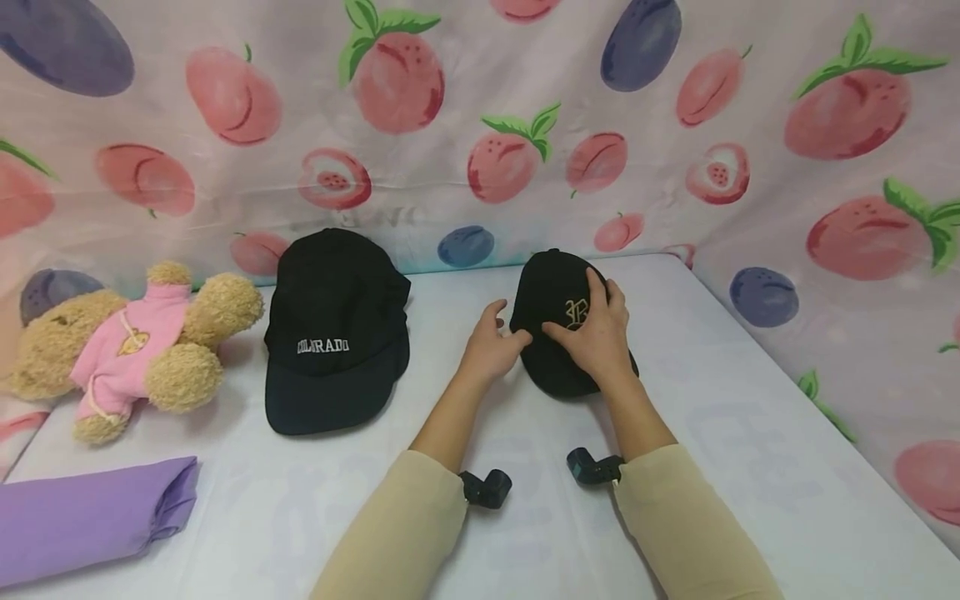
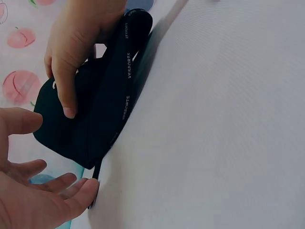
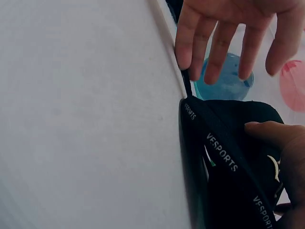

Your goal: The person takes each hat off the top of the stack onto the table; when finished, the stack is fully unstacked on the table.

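Observation:
A black baseball cap (image 1: 542,287) with a gold letter on its front tilts up off the white table, peak toward me. My right hand (image 1: 602,337) grips its crown, thumb on the front and fingers over the right side. Beside the cap's left edge, my left hand (image 1: 491,350) has its fingers spread; in the left wrist view its fingertips are right at a thin black strap (image 2: 96,181) under the cap. The right wrist view shows the inner sweatband (image 3: 221,151), lettered VESPORTS.
A second black cap (image 1: 330,292), lettered COLORADO, lies left of my hands. Farther left are a teddy bear (image 1: 135,342) in pink and a folded purple cloth (image 1: 82,521). Fruit-printed fabric (image 1: 555,50) hangs behind and to the right of the white table (image 1: 750,467).

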Available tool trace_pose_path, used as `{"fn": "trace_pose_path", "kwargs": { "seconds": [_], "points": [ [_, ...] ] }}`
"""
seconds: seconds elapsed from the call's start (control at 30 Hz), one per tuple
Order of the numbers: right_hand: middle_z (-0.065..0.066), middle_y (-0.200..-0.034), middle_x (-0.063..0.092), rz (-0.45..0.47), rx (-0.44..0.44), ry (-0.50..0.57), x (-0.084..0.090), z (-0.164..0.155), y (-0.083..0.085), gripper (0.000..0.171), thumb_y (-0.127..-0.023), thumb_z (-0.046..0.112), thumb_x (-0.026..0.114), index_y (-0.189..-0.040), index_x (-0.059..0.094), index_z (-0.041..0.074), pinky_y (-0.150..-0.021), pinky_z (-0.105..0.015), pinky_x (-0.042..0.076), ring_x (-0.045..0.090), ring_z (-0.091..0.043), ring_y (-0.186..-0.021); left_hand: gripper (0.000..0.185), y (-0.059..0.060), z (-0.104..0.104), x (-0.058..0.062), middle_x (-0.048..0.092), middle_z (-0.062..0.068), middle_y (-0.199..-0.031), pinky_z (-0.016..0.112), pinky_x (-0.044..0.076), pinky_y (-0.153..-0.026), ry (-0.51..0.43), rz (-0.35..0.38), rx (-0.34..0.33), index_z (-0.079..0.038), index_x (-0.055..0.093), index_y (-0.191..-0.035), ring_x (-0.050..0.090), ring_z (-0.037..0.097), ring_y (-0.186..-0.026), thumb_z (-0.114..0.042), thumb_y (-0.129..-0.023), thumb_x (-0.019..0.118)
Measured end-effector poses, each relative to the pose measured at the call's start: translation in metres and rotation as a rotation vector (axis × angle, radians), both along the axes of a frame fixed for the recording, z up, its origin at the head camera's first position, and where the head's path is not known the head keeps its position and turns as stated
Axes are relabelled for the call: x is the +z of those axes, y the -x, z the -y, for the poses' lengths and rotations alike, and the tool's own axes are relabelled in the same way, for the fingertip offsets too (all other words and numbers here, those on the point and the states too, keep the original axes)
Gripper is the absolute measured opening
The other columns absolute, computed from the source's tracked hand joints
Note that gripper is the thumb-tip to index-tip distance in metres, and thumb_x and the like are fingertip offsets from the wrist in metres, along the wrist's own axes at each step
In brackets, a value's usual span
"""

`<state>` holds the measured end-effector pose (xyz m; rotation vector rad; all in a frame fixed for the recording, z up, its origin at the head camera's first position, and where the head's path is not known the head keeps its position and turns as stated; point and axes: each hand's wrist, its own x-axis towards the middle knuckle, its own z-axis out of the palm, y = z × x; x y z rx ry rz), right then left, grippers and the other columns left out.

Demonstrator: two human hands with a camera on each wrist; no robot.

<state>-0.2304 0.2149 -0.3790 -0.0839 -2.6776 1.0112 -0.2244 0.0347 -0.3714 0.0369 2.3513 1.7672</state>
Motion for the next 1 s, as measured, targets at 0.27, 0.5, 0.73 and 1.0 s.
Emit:
{"fn": "trace_pose_path", "kwargs": {
  "seconds": [0.27,0.5,0.73,1.0],
  "points": [
    [-0.026,-0.169,0.009,-0.005,-0.019,0.003,-0.001,-0.006,0.003,0.105,-0.086,0.036,0.083,-0.166,0.018,0.017,-0.116,-0.071,0.03,0.016,-0.052,-0.153,0.071,-0.007,0.006,-0.002,0.044,0.018,-0.159,0.052,0.041,-0.116,-0.017,-0.001,0.021,-0.015,0.037,-0.16,0.046,0.038,-0.145,-0.022,-0.093,0.059],
    [-0.025,-0.169,0.009,0.004,-0.02,0.012,0.0,-0.007,0.006,0.105,-0.087,0.035,0.083,-0.166,0.017,0.017,-0.118,-0.069,0.029,0.015,-0.051,-0.154,0.065,-0.015,0.013,-0.008,0.048,0.018,-0.156,0.05,0.044,-0.114,-0.054,-0.002,0.038,-0.013,0.043,-0.156,0.049,0.034,-0.143,-0.018,-0.094,0.062],
    [-0.027,-0.168,0.01,0.002,-0.028,-0.002,0.001,-0.013,0.008,0.105,-0.086,0.035,0.083,-0.166,0.017,0.016,-0.118,-0.069,0.029,0.016,-0.052,-0.153,0.064,-0.02,0.019,-0.011,0.05,0.02,-0.153,0.05,0.046,-0.112,-0.099,-0.012,0.046,-0.009,0.045,-0.154,0.052,0.034,-0.14,-0.016,-0.093,0.062],
    [-0.028,-0.167,0.011,-0.012,-0.042,-0.006,0.001,-0.021,0.012,0.104,-0.086,0.033,0.083,-0.166,0.019,0.015,-0.119,-0.067,0.029,0.017,-0.051,-0.153,0.064,-0.027,0.027,-0.011,0.052,0.019,-0.152,0.051,0.043,-0.115,-0.1,-0.007,0.059,-0.009,0.048,-0.153,0.051,0.036,-0.141,-0.017,-0.091,0.063]
  ]
}}
